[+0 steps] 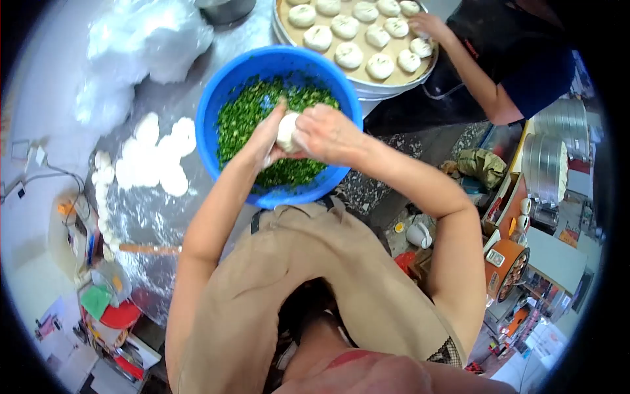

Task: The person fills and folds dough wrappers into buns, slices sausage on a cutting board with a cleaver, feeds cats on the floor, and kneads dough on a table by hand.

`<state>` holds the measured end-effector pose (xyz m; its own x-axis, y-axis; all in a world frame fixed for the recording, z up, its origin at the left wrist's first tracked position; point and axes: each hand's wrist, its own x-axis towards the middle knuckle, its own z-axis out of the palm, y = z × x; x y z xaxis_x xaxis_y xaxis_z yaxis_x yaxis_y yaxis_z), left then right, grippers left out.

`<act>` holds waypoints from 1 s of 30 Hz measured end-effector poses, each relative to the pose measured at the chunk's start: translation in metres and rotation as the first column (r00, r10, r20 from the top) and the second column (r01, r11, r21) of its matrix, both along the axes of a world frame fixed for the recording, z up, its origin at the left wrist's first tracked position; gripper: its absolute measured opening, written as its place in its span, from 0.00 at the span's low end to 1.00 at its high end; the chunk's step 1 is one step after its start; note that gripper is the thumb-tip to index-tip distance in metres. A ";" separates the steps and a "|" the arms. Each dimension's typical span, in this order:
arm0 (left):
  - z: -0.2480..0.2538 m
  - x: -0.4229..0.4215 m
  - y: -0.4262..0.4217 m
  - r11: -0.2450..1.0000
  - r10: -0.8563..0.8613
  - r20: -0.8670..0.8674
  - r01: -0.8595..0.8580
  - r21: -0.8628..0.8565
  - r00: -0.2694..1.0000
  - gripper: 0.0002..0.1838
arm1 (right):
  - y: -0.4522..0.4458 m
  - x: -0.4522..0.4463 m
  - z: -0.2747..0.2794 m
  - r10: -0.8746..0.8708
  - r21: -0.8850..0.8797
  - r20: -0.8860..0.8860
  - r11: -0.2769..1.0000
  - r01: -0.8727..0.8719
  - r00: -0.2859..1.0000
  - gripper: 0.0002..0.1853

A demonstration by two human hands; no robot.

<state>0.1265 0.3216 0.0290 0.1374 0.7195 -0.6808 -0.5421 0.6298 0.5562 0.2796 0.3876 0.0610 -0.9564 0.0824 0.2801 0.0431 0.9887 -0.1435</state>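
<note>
Watching from my distance, I saw the person's left hand (266,134) curved around one small round piece of white dough (287,133), and the right hand (328,136) closed on its other side, with fingers gathered against it. So both hands were holding this same piece, above a blue round plastic bowl (209,125) of finely chopped green leaves (239,121). How thick the dough was, I could not tell.

In my judgement, the first danger was in the fingers: too strong a pinch could tear the dough, and wet green bits at its edge could stop it from sticking closed. If the grip became loose, the piece would fall into the leaves and get covered by them. The bowl was touching, or very near to, the beige cloth garment (262,262), so a push from the body could shift it.

On the grey bench (151,226), several flat white dough rounds (151,157) lay against each other, and I judged that they could stick together. The round white buns (348,55) lay near each other on the large round tray (399,79), where a co-worker's hand (430,26) was touching or just beside one; a careless touch there could press a bun out of shape.
</note>
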 end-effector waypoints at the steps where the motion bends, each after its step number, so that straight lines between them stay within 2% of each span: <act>1: -0.005 -0.001 0.000 0.999 0.025 0.011 -0.025 -0.024 1.000 0.30 | -0.002 0.001 0.006 -0.086 -0.103 -0.047 0.991 0.081 0.995 0.14; 2: -0.009 -0.004 0.000 0.998 0.065 0.073 -0.065 -0.004 0.995 0.29 | -0.005 0.003 0.012 -0.172 -0.212 -0.087 0.966 0.151 0.981 0.15; 3: -0.001 -0.003 0.003 0.989 0.151 0.132 -0.149 -0.024 0.980 0.29 | -0.005 0.005 0.026 -0.225 -0.321 -0.037 0.925 0.201 0.974 0.23; 4: 0.006 -0.002 0.006 0.971 0.238 0.189 -0.232 -0.053 0.953 0.28 | -0.006 0.004 0.031 -0.297 -0.381 -0.044 0.888 0.258 0.954 0.37; 5: 0.006 -0.002 0.007 0.964 0.260 0.237 -0.265 -0.010 0.936 0.29 | -0.006 0.001 0.025 -0.326 -0.392 -0.057 0.876 0.280 0.944 0.41; 6: -0.002 -0.003 0.009 0.960 0.275 0.252 -0.277 -0.029 0.928 0.35 | -0.007 -0.003 0.015 -0.358 -0.403 -0.069 0.864 0.302 0.931 0.44; 7: 0.001 -0.002 0.012 0.964 0.266 0.238 -0.263 -0.045 0.934 0.36 | -0.006 -0.005 0.004 -0.340 -0.432 -0.053 0.855 0.285 0.939 0.44; 8: 0.006 -0.001 0.012 0.966 0.259 0.224 -0.253 -0.058 0.940 0.37 | -0.009 -0.010 -0.009 -0.332 -0.523 -0.081 0.817 0.244 0.940 0.39; 9: 0.008 -0.003 0.010 0.979 0.186 0.244 -0.202 0.041 0.952 0.39 | -0.010 -0.013 -0.009 -0.349 -0.533 -0.068 0.805 0.261 0.935 0.36; 10: 0.007 -0.003 0.012 0.979 0.183 0.243 -0.199 0.045 0.953 0.39 | -0.013 -0.015 -0.009 -0.365 -0.546 -0.053 0.790 0.280 0.929 0.34; 12: 0.002 0.000 0.016 0.971 0.211 0.270 -0.233 0.049 0.939 0.40 | -0.015 -0.017 -0.012 -0.411 -0.536 -0.070 0.784 0.313 0.909 0.31; 14: 0.002 0.003 0.018 0.973 0.219 0.256 -0.232 0.019 0.941 0.40 | -0.019 -0.018 -0.016 -0.505 -0.479 -0.077 0.775 0.412 0.860 0.30; 15: 0.002 0.003 0.018 0.970 0.237 0.238 -0.241 -0.012 0.942 0.40 | -0.022 -0.021 -0.013 -0.562 -0.428 -0.082 0.766 0.480 0.823 0.26; 18: -0.006 0.000 0.015 0.972 0.228 0.262 -0.233 -0.011 0.938 0.40 | -0.031 -0.025 -0.017 -0.595 -0.422 -0.024 0.734 0.532 0.803 0.22; 20: -0.016 -0.002 0.013 0.975 0.213 0.293 -0.223 0.001 0.932 0.40 | -0.033 -0.026 -0.020 -0.603 -0.430 -0.052 0.733 0.527 0.796 0.25; 22: -0.016 -0.001 0.011 0.962 0.272 0.306 -0.271 -0.047 0.912 0.40 | -0.031 -0.024 -0.020 -0.488 -0.393 -0.134 0.825 0.405 0.863 0.23; 24: -0.017 -0.003 0.006 0.963 0.267 0.309 -0.261 -0.061 0.913 0.39 | -0.030 -0.023 -0.018 -0.428 -0.385 -0.108 0.850 0.359 0.897 0.22; 26: -0.026 -0.007 0.000 0.970 0.228 0.443 -0.243 -0.025 0.867 0.38 | -0.032 -0.024 -0.019 -0.356 -0.381 -0.111 0.878 0.291 0.928 0.24; 28: -0.026 -0.005 -0.001 0.963 0.256 0.463 -0.265 -0.047 0.848 0.35 | -0.030 -0.025 -0.016 -0.328 -0.391 -0.069 0.878 0.277 0.942 0.27; 30: -0.045 -0.008 -0.006 0.928 0.351 0.379 -0.373 -0.016 0.856 0.30 | -0.033 -0.027 -0.007 -0.410 -0.576 -0.095 0.766 0.286 0.907 0.32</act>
